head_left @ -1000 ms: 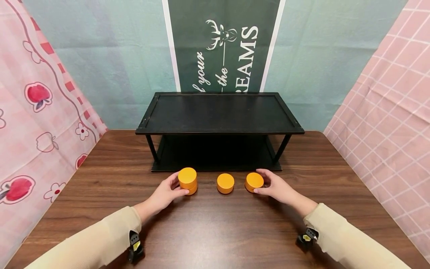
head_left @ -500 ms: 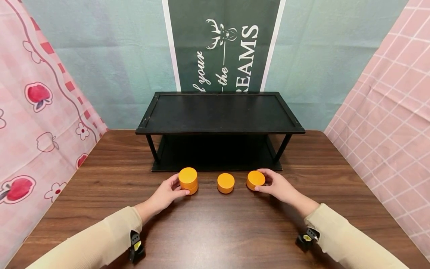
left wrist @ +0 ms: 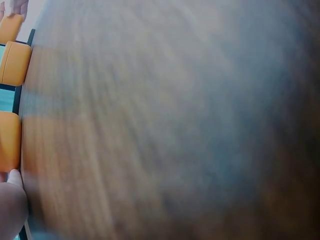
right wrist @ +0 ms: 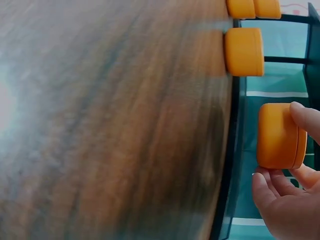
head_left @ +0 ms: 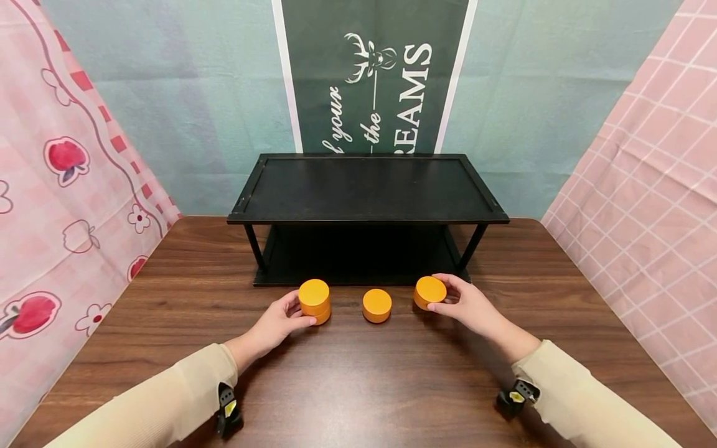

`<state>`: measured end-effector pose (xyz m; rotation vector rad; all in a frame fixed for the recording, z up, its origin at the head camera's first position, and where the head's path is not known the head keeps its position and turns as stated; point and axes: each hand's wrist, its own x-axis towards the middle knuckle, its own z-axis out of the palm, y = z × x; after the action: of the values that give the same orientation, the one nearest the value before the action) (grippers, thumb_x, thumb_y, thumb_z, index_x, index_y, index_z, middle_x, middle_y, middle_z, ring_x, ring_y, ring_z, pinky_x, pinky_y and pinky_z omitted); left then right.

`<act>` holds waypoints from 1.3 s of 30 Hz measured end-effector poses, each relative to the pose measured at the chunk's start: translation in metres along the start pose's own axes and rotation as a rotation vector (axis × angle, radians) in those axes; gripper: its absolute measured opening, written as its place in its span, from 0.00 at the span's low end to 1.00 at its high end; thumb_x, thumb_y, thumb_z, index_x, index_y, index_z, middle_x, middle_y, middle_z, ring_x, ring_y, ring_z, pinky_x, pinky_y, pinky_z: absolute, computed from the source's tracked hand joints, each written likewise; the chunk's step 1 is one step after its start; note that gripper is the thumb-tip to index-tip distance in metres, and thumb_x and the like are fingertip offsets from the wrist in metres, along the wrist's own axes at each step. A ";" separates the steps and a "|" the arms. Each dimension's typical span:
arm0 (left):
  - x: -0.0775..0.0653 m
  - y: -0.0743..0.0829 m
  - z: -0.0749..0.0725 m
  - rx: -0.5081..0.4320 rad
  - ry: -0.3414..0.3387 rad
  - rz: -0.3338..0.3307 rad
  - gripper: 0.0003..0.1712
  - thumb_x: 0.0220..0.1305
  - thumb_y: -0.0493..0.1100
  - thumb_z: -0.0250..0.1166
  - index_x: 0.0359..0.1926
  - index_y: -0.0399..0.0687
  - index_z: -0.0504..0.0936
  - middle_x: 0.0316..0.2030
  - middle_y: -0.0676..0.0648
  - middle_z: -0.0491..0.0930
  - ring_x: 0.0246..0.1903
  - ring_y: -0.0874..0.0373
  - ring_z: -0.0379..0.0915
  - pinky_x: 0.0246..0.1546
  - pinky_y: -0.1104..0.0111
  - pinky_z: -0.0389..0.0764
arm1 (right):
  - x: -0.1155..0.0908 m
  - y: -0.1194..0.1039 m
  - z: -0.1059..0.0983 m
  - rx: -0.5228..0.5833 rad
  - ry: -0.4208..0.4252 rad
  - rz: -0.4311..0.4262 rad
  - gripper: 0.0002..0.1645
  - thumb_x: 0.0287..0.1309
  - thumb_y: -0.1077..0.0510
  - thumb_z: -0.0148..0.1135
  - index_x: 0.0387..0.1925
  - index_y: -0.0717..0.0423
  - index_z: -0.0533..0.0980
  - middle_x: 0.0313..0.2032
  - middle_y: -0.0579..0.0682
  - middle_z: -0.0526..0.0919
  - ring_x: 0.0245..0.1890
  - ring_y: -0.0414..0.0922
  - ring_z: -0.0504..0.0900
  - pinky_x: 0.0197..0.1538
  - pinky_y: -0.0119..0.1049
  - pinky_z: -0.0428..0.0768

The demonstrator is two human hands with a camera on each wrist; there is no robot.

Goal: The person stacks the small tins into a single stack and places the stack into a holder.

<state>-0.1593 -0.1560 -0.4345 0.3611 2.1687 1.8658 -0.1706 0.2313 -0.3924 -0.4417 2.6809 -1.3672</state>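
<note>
In the head view, two orange round tins [head_left: 314, 297] stand stacked at left. My left hand [head_left: 279, 320] grips the stack low down, thumb at the front and fingers behind. A third orange tin [head_left: 377, 305] stands alone on the table in the middle. My right hand [head_left: 466, 303] pinches a fourth tin [head_left: 430, 293] between thumb and fingers. The right wrist view shows this held tin [right wrist: 278, 136] raised off the tabletop, with a lid seam around it. Only the thumb side of my left hand [left wrist: 11, 207] shows in the left wrist view.
A black two-tier shelf [head_left: 366, 190] stands right behind the tins on the brown wooden table [head_left: 358, 386]. Its lower tier [head_left: 358, 255] is open to the front. Fabric hangs behind and on both sides. Each wrist carries a black strapped device [head_left: 228, 410].
My right hand has lifted its tin off the table and moved it slightly back and to the right. My left hand, the stack and the middle tin stay put.
</note>
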 end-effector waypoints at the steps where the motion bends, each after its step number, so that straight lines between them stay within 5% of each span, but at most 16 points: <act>1: 0.000 0.000 0.000 -0.001 -0.004 0.003 0.37 0.56 0.33 0.67 0.63 0.29 0.60 0.60 0.33 0.66 0.60 0.44 0.63 0.59 0.65 0.67 | 0.000 -0.002 -0.001 0.001 0.006 -0.001 0.38 0.52 0.55 0.69 0.60 0.68 0.65 0.54 0.63 0.73 0.51 0.55 0.75 0.53 0.49 0.75; 28: 0.002 -0.002 0.000 -0.011 -0.010 -0.001 0.36 0.56 0.34 0.67 0.63 0.29 0.61 0.59 0.33 0.67 0.59 0.45 0.64 0.58 0.66 0.67 | 0.000 -0.039 -0.025 0.039 0.091 -0.055 0.38 0.51 0.59 0.69 0.62 0.65 0.64 0.53 0.62 0.74 0.47 0.51 0.76 0.49 0.30 0.77; 39: 0.001 -0.002 -0.001 0.005 -0.013 -0.006 0.36 0.57 0.35 0.67 0.63 0.30 0.61 0.60 0.33 0.66 0.60 0.45 0.63 0.59 0.64 0.66 | 0.004 -0.042 -0.018 0.063 0.069 -0.045 0.39 0.51 0.57 0.69 0.62 0.64 0.64 0.54 0.61 0.73 0.47 0.51 0.77 0.51 0.34 0.77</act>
<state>-0.1606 -0.1570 -0.4360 0.3667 2.1639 1.8496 -0.1698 0.2206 -0.3480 -0.4598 2.6888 -1.5020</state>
